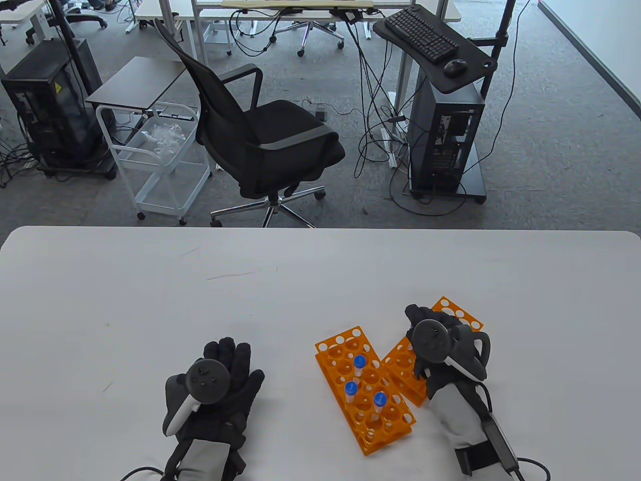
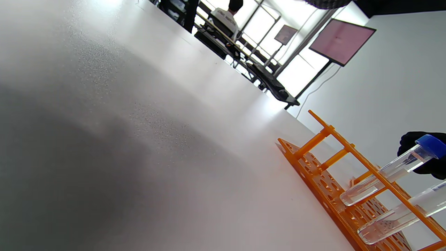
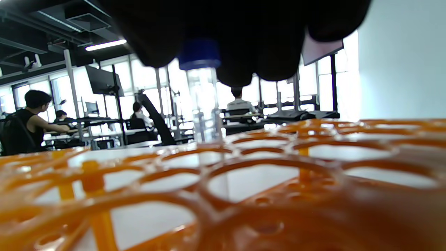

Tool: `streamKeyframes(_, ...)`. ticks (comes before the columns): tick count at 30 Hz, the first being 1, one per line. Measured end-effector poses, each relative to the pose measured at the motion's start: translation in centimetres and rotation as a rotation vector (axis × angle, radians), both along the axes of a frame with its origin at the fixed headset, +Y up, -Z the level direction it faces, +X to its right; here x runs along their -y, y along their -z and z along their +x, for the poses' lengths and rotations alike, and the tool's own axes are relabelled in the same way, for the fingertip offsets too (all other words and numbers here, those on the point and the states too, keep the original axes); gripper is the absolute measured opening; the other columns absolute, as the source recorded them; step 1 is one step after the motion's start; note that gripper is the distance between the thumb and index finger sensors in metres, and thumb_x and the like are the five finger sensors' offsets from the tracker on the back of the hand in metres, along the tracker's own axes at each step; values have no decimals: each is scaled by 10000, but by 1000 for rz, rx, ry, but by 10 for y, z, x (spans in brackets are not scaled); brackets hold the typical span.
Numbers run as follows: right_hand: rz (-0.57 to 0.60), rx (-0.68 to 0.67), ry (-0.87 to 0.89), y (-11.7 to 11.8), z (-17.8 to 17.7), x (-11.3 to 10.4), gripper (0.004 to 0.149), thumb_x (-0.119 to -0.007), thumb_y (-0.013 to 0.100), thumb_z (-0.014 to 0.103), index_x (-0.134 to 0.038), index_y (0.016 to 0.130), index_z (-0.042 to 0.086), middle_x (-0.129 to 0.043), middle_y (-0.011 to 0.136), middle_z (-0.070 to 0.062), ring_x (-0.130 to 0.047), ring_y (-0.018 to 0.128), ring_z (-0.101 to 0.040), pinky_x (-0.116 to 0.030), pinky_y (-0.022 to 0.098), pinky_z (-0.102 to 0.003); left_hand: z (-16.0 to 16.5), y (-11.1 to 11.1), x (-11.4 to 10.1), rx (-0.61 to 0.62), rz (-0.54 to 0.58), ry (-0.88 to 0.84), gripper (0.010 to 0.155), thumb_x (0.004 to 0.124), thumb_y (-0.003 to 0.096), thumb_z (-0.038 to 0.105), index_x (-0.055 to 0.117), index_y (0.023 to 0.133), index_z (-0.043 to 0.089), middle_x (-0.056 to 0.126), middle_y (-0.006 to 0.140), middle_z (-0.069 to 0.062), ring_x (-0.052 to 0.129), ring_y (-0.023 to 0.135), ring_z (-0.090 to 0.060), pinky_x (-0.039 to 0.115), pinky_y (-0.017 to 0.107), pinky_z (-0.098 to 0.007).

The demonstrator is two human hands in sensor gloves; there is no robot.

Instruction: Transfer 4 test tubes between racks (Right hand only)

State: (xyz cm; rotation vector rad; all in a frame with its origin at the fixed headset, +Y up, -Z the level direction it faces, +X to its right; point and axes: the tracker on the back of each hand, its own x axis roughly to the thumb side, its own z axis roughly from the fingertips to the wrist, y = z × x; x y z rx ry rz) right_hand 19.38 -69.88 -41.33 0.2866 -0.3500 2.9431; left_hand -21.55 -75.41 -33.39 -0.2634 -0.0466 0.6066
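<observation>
Two orange racks lie side by side on the white table. The left rack (image 1: pixel 368 396) holds three clear tubes with blue caps (image 1: pixel 359 362). My right hand (image 1: pixel 435 333) is over the right rack (image 1: pixel 400 371). In the right wrist view my gloved fingers (image 3: pixel 244 45) pinch the blue cap of a clear tube (image 3: pixel 205 101) that stands in a hole of that rack (image 3: pixel 264 181). My left hand (image 1: pixel 228 363) rests flat on the table, fingers spread, holding nothing. The left wrist view shows the left rack (image 2: pixel 327 181) and two of its tubes (image 2: pixel 390 170).
The table's (image 1: pixel 150 300) far edge runs across the middle of the table view. Beyond it stand an office chair (image 1: pixel 255 135), a white cart (image 1: pixel 160 160) and a computer stand (image 1: pixel 440 125).
</observation>
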Motion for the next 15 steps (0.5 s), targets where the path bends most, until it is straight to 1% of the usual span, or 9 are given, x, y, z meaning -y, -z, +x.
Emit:
streamKeyframes(8,11,8,0,0,1,0,498,-776,480,261,-748,961,134,-856,932,-178,-813,810,-447,-621,598,-643,0,0,0,0,-3,-1,681,458,576,638,142,1138,420,-62,1173,129,-217,1038,-111,-135,765,-400)
streamKeyframes(15,32,25,-2,0,2,-1,486,-775,481,277,-771,945,134,-903,890,-169,-864,770,-432,-652,580,-634,0,0,0,3,-3,-2,681,457,576,639,141,1138,421,-63,1173,131,-219,1038,-110,-136,765,-400)
